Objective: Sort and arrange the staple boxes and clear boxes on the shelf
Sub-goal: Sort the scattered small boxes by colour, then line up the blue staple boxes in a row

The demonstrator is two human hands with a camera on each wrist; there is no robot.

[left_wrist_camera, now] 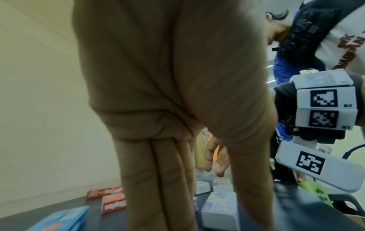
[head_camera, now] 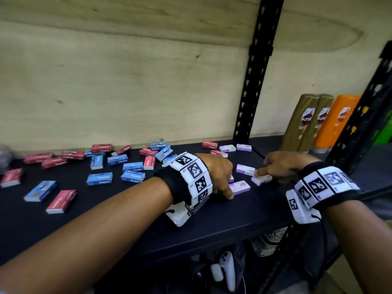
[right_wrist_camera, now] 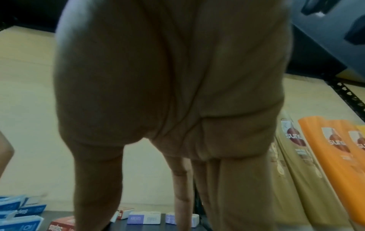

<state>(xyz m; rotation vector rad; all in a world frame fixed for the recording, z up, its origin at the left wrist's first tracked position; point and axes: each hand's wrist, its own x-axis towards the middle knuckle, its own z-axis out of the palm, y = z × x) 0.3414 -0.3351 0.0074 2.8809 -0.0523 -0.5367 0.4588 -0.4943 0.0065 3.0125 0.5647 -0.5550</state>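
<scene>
- Staple boxes (head_camera: 99,178), red and blue, scattered flat on shelf (head_camera: 212,219), left and middle; light, stiff card, best pinched by long edges.
- Left hand (head_camera: 218,172): fingers straight, tips on pale box (head_camera: 239,187).
- Right hand (head_camera: 282,166): forefinger pressing another pale box (head_camera: 262,179), not gripping.

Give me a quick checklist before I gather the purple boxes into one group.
1. Left hand on a purple box: ok, fingertips rest at its end.
2. Right hand on another purple box: ok, a finger touches it.
3. Firm hold on either box: cannot tell.
4. Purple boxes grouped: not ok, two more lie at the back.
5. Red and blue boxes sorted: not ok, mixed.
6. Bottles standing clear of the hands: ok.
</scene>
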